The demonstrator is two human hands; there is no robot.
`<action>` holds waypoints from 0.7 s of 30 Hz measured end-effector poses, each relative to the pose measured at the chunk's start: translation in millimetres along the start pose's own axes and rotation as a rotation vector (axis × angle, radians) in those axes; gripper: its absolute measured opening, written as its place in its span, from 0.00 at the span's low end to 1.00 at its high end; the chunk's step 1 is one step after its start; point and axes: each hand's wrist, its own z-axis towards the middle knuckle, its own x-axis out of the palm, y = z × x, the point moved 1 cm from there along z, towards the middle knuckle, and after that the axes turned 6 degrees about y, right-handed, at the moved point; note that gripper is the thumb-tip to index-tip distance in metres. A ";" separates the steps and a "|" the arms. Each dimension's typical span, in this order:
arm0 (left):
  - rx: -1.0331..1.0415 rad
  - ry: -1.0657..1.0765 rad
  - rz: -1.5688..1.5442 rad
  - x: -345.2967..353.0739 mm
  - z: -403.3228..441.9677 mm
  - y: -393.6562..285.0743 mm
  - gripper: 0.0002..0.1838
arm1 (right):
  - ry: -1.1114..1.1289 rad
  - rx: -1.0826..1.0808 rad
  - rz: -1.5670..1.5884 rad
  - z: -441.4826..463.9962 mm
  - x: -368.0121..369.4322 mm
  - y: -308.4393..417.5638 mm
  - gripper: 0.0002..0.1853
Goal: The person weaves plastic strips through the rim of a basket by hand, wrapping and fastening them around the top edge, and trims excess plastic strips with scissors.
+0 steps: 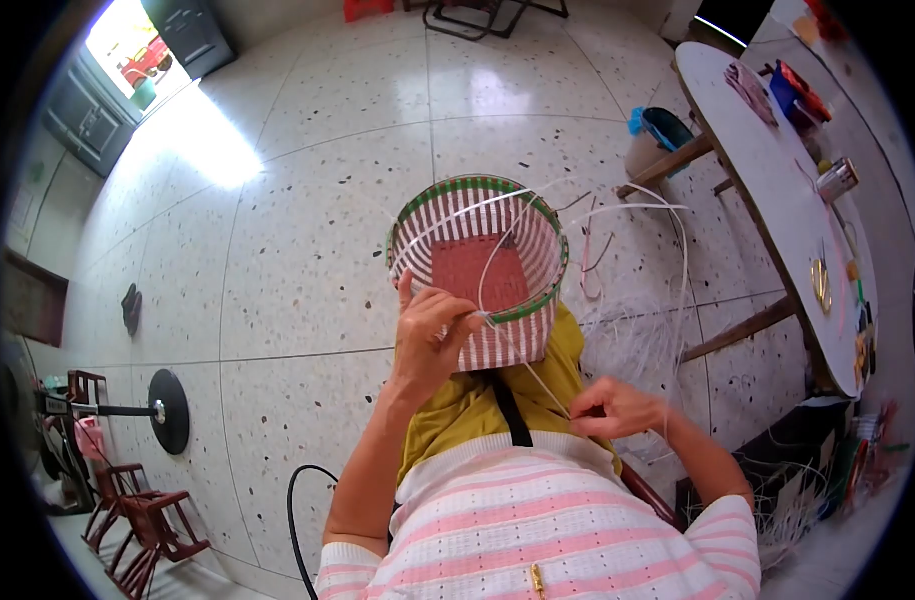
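Of two bare hands, both nearly closed, one thin, pale plastic strip [545, 388] is pinched by the left hand [424, 330] at the green rim of one red-and-white striped woven basket [482, 352] and gripped lower down by the curled right hand [622, 405]. The basket is placed at the mustard-yellow trousers [442, 432]; one long, white-topped wooden desk [722, 95] is seen to the right.

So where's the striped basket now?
In the head view, the striped basket is near the centre, against the mustard trousers and just beyond the left hand.
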 end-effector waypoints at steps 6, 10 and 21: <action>0.056 0.041 0.010 -4.6 -1.0 1.7 0.09 | -0.044 -0.011 0.355 44.0 7.1 9.8 0.15; 0.056 0.035 0.075 -2.2 -1.1 -4.1 0.12 | -0.181 -0.020 0.971 75.1 4.1 28.1 0.13; 0.056 -0.013 0.111 5.8 -0.5 -5.4 0.13 | -0.319 -0.074 0.899 79.7 -11.7 39.5 0.11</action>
